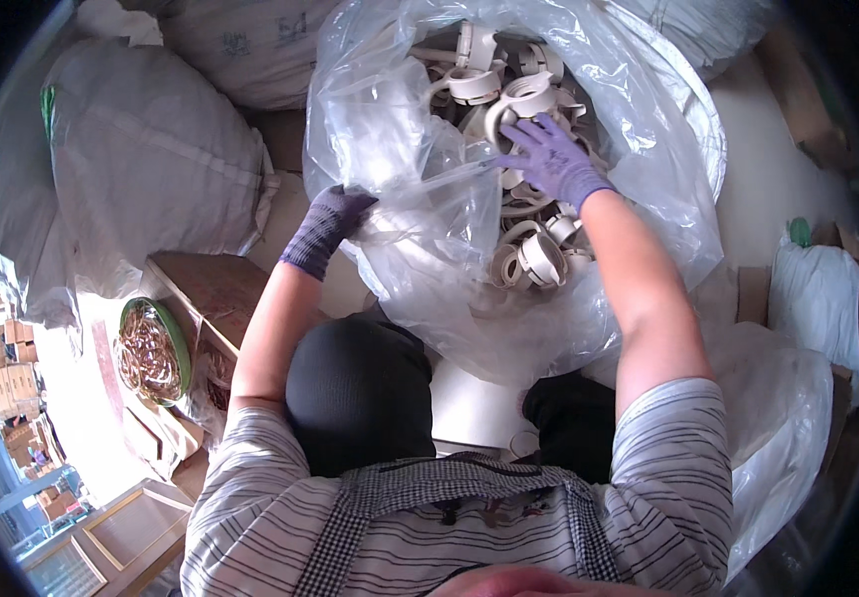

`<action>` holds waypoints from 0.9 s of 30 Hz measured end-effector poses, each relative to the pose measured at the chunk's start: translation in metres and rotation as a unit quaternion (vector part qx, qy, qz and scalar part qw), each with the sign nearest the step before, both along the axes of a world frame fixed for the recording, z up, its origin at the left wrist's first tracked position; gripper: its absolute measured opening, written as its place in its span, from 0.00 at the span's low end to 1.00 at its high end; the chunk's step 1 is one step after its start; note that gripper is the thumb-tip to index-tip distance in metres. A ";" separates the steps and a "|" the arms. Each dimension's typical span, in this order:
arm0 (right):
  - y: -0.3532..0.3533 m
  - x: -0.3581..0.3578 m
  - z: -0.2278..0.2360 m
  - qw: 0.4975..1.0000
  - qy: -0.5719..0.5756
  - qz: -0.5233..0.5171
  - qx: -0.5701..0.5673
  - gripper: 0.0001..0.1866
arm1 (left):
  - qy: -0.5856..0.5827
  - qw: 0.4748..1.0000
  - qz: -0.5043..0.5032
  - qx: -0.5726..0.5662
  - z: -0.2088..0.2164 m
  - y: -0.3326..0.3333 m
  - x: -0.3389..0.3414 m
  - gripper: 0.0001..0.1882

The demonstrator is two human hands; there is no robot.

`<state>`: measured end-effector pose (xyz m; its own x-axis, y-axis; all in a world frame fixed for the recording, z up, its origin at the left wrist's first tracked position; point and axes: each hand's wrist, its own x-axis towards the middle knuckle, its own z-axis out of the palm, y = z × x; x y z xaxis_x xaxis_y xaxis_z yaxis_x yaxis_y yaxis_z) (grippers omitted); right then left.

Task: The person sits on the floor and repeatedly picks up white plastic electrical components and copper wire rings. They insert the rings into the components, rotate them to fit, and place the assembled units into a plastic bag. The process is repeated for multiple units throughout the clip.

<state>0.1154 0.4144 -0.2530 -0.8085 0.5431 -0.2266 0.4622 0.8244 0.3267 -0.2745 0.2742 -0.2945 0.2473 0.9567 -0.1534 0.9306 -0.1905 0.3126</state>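
Seemingly reaching for cream plastic parts (545, 261) at one o'clock with right hand (552, 167) spread wide, pinching clear bag (653, 204) with left hand's (345, 211) fingers; probably needing a closed grasp next.

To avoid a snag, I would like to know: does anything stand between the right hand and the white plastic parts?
Nothing visible blocks the right hand from the white plastic parts under it; the clear bag bunches to its left, toward the left hand.
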 end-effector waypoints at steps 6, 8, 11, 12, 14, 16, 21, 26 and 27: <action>-0.017 0.025 0.001 0.988 0.140 -0.015 -0.061 0.41 | -0.338 0.853 0.393 -0.057 0.029 0.007 0.032 0.21; -0.039 0.026 0.008 0.988 0.143 -0.010 -0.064 0.40 | -0.339 0.869 0.352 -0.073 0.018 0.006 0.028 0.30; -0.080 0.038 0.014 0.968 0.125 -0.100 -0.193 0.31 | -0.260 0.903 0.339 -0.050 0.040 -0.018 0.039 0.58; -0.097 0.045 0.024 0.945 0.152 -0.125 -0.262 0.30 | -0.254 0.906 0.332 -0.059 0.055 -0.029 0.047 0.55; -0.133 0.052 0.056 0.924 0.147 -0.117 -0.334 0.32 | -0.229 0.912 0.341 0.010 0.093 -0.073 0.065 0.48; -0.163 0.059 0.091 0.925 0.141 -0.097 -0.339 0.30 | -0.253 0.906 0.323 0.109 0.094 -0.119 0.070 0.38; -0.250 0.082 0.172 0.930 0.171 -0.143 -0.291 0.29 | -0.348 0.889 0.291 0.067 0.140 -0.252 0.022 0.16; -0.307 0.111 0.171 0.890 0.224 -0.244 -0.313 0.28 | -0.011 0.922 0.378 -0.089 0.083 -0.384 -0.091 0.12; -0.307 0.118 0.165 0.876 0.211 -0.267 -0.341 0.26 | 0.016 0.930 0.335 -0.147 0.039 -0.419 -0.134 0.11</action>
